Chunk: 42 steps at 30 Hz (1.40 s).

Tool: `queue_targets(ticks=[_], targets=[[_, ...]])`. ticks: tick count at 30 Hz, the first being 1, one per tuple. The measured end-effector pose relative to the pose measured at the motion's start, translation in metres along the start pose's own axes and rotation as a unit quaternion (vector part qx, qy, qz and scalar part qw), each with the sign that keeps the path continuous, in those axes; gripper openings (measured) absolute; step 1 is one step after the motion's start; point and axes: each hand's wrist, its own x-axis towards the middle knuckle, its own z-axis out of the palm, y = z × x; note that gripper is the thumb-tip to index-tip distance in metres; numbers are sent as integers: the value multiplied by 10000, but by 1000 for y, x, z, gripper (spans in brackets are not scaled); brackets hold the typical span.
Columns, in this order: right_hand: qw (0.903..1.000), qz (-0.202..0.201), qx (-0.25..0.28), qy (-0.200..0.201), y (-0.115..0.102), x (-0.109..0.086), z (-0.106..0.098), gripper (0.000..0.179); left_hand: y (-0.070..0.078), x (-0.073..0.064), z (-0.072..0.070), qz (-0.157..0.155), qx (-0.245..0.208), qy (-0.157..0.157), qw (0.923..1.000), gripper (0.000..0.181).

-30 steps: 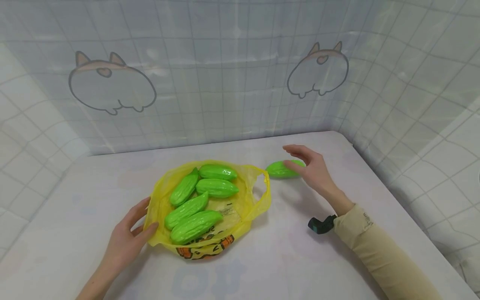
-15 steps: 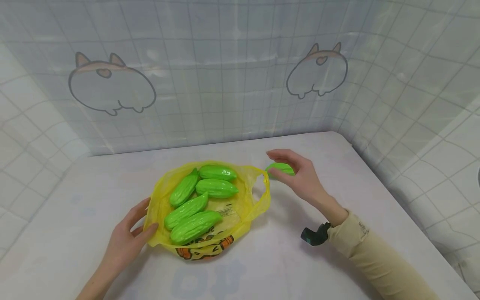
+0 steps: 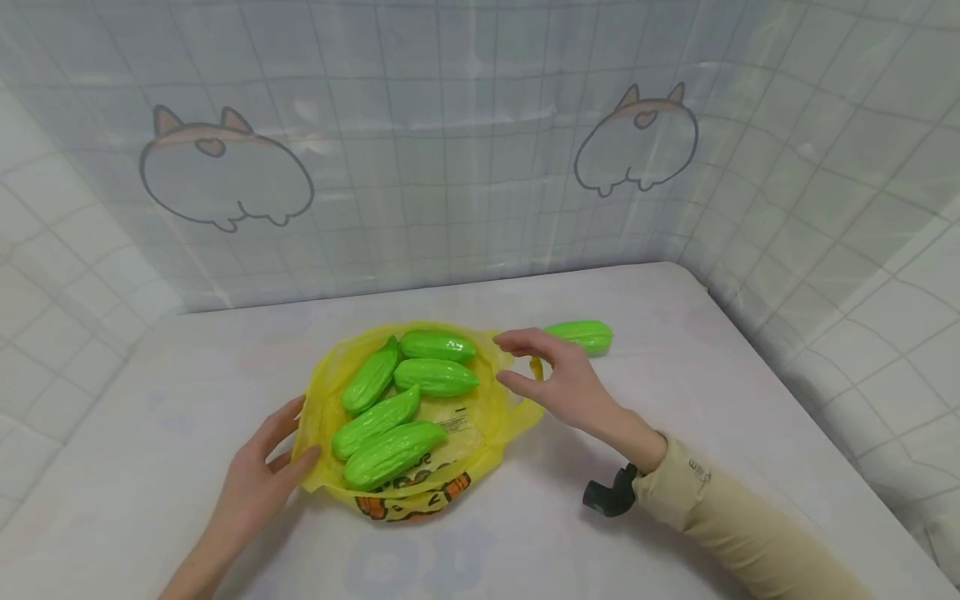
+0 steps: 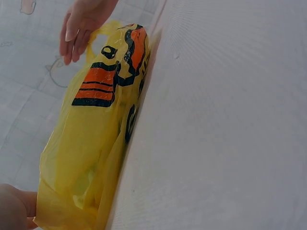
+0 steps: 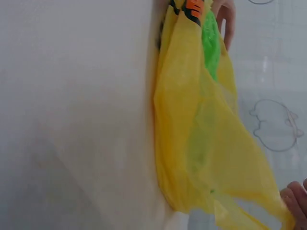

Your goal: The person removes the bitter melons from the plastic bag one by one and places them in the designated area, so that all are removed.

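A yellow plastic bag (image 3: 489,443) lies with its mouth spread wide, and several glossy green toy bitter melons (image 3: 395,455) sit inside it. At the bag's left rim my left hand (image 3: 255,475) holds the plastic, thumb over the edge and fingers outside. My right hand (image 3: 566,379) is over the bag's right side by the handle loop, thumb and fingers apart with nothing between them. Another green toy bitter melon (image 3: 588,335) lies on the table behind the right hand, partly covered by it. In the left wrist view, the bag's side (image 4: 91,139) shows an orange and black print.
The white table (image 3: 600,542) extends to both sides of the bag. A grid-patterned curtain (image 3: 450,200) with cartoon animal drawings stands along its back. A small dark device (image 3: 609,497) sits at the right wrist beside the beige sleeve (image 3: 720,508).
My right hand has moved left, from over the loose toy bitter melon to the bag's right side, uncovering most of that melon. The left hand and bag have stayed nearly still.
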Motion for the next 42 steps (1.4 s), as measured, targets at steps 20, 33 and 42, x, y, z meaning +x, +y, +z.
queue_targets(ticks=[20, 33, 42], targets=[[9985, 287, -151, -451, 14, 10, 41, 42, 0, 0, 1, 100, -54, 25, 9999, 69], [9968, 606, -207, -482, 21, 14, 52, 42, 1, -1, 0, 32, -62, -29, 10000, 70], [9963, 783, -271, -239, 27, 14, 64, 41, 0, 0, 0, -69, 43, -57, 10000, 70]])
